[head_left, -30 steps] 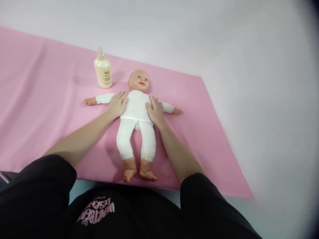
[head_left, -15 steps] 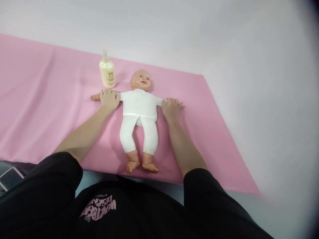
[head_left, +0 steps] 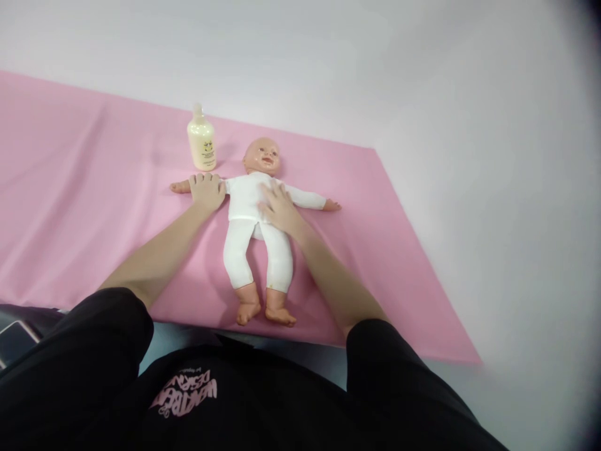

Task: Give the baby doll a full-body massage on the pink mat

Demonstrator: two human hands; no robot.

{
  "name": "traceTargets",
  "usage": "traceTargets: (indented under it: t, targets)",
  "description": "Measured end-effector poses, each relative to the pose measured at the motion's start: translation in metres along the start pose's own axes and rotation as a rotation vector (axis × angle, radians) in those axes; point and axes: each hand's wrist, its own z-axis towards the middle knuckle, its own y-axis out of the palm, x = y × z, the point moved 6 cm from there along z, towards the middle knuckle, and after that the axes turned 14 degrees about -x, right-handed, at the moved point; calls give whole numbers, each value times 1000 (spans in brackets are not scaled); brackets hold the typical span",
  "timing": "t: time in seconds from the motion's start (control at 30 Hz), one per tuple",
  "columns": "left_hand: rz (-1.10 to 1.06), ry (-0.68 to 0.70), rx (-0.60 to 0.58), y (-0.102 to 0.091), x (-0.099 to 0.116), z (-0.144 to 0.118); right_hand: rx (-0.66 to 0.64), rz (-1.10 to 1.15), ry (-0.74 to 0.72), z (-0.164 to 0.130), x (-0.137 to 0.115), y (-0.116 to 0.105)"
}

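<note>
A baby doll (head_left: 243, 200) in a white top and trousers lies on its back, arms stretched out to both sides. My left hand (head_left: 207, 191) is closed over the doll's arm on the left, its fingers curled across the sleeve; the doll's hand sticks out past it. Over the doll's chest is my right hand (head_left: 280, 208), open with fingers spread and slightly blurred; whether it presses on the chest I cannot tell. The doll's arm on the right lies uncovered. Just beyond my left hand stands a pump bottle (head_left: 202, 144) of pale yellow liquid.
Pink cloth (head_left: 375, 269) covers the table under the doll, with its right edge slanting toward me. A white surface (head_left: 493, 188) lies beyond that edge. At the lower left is a dark-screened device (head_left: 17, 343), partly out of view.
My right hand has let go of the doll's arm on the right and moved left over its chest, fingers spreading. My left hand stays on the other arm. The view has shifted slightly.
</note>
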Motion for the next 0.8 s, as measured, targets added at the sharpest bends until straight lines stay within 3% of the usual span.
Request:
traceTargets:
  t: [0.2,0.33,0.43,0.6,0.7,0.8]
  targets:
    - [50,-17,-9,-1,1,0,-276,-267,-452,-49,-105,39]
    - [45,-13,11,3,-2,2,-383,-286,-663,-70,-131,51]
    - [52,-7,20,4,-2,3,-347,-251,-546,-51,-109,37]
    - [26,-7,24,2,-2,2,-118,-37,-204,-3,-20,4]
    - [-14,-13,4,2,-1,1,25,64,-16,13,38,-2]
    - [-94,-21,-35,0,8,2,137,101,81,19,73,2]
